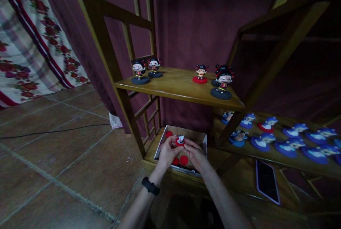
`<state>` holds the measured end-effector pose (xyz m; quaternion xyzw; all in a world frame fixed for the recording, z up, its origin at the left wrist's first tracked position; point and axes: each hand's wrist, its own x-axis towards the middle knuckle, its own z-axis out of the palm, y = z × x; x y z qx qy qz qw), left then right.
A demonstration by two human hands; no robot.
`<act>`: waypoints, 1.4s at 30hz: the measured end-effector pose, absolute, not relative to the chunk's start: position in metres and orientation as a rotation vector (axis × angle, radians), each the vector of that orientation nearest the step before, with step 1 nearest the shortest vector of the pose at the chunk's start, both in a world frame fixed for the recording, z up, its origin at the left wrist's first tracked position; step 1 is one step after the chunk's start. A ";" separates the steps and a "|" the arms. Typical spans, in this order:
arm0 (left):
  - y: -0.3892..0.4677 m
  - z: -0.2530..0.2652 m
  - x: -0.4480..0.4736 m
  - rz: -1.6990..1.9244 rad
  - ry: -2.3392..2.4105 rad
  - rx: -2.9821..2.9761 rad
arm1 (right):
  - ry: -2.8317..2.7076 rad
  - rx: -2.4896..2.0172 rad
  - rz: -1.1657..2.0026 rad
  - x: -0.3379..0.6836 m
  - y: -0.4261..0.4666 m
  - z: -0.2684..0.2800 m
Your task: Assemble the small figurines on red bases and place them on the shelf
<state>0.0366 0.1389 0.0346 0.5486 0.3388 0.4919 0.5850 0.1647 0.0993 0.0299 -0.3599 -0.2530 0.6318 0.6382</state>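
Note:
Between my two hands is a small figurine (180, 140) with a white top and a round red base. My left hand (168, 151), with a black band on its wrist, is closed on the base from the left. My right hand (195, 153) grips the same base from the right. Both hands are over a shallow cardboard box (204, 140) on the lower shelf. Inside the box lie several red discs, among them one red disc (183, 160) below my fingers. Part of the box's inside is hidden by my hands.
Above, a wooden shelf (170, 87) carries black-haired figurines, including one on a red base (200, 74). To the right, blue-and-white figurines (263, 140) stand in rows. A phone (267, 181) lies at the lower right. A wooden post (106, 44) rises at left.

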 end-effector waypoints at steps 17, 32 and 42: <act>0.136 0.035 0.033 1.024 0.780 1.059 | -0.569 -0.860 1.418 0.163 0.096 0.028; 0.112 0.034 0.025 1.049 0.857 1.105 | -0.588 -0.856 1.382 0.152 0.074 0.026; 0.076 0.046 0.007 1.063 0.825 0.993 | -0.597 -0.835 1.418 0.137 0.043 0.042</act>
